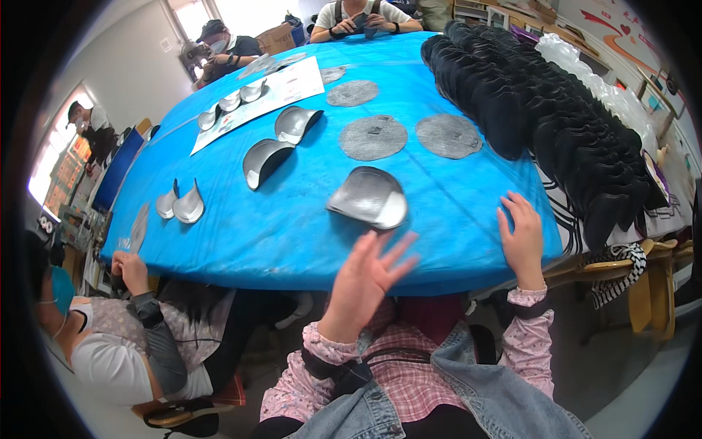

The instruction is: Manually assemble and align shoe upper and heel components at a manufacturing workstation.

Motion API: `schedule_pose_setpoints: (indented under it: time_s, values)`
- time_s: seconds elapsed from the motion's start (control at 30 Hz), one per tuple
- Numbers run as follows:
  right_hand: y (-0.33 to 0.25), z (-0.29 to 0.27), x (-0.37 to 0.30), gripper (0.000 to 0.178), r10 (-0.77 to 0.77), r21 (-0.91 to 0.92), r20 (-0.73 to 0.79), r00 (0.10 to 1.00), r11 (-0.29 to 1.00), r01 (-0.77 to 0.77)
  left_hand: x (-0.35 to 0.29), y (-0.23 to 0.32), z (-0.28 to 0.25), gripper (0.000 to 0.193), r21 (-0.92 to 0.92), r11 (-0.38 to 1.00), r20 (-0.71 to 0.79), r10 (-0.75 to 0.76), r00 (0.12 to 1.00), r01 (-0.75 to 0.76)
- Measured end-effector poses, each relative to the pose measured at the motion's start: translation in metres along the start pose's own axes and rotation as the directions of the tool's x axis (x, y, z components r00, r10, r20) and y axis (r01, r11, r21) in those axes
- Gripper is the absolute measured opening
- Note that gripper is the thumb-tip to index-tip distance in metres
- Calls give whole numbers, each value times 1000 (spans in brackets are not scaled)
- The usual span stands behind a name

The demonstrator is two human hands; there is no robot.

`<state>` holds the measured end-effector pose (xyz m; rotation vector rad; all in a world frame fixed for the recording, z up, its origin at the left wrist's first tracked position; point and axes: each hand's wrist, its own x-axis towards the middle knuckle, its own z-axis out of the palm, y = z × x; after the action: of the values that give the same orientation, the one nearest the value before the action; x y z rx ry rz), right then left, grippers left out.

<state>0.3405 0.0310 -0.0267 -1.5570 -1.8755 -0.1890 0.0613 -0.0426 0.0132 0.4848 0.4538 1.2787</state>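
My left hand is raised over the near edge of the blue-covered table. Its fingers are spread, slightly smeared by motion, and nothing is in them. Just beyond its fingertips lies a curved, shiny grey moulded shell, apart from the hand or barely touching; I cannot tell which. Toward the right edge of the table, my right hand rests on the blue cover with its fingers loosely stretched out and nothing held. Farther off are two flat grey round pieces, one in the middle and one to its right.
Long overlapping rows of black rounded pieces fill the right side, beside clear plastic wrapping. More grey shells lie left of centre, some on a white printed sheet. Co-workers sit at the left and far side.
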Motion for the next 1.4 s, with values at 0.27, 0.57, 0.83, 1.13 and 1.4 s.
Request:
schedule_pose_setpoints:
  time_s: [0.27, 0.57, 0.83, 1.13, 1.4]
  values:
    - [-5, -1, 3, 26, -24, 34, -35, 999, 999, 25, -19, 33, 75, 25, 137, 978, 842, -30, 538, -159]
    - [-3, 4, 2, 25, -27, 27, -43, 999, 999, 28, -18, 47, 115, 18, 90, 957, 967, -17, 255, -276]
    - [-2, -7, 3, 24, -22, -17, -48, 999, 1000, 21, -30, 69, 143, 12, 52, 990, 906, 9, 423, -132]
    - [3, 0, 0, 20, -43, 22, -119, 992, 999, 46, -53, 55, 101, 15, -122, 709, 578, 620, 531, -695]
    - [8, -9, 63, 17, -249, -249, 250, 936, 917, 311, -59, 74, 75, 26, -83, 352, 528, 809, 258, -932]
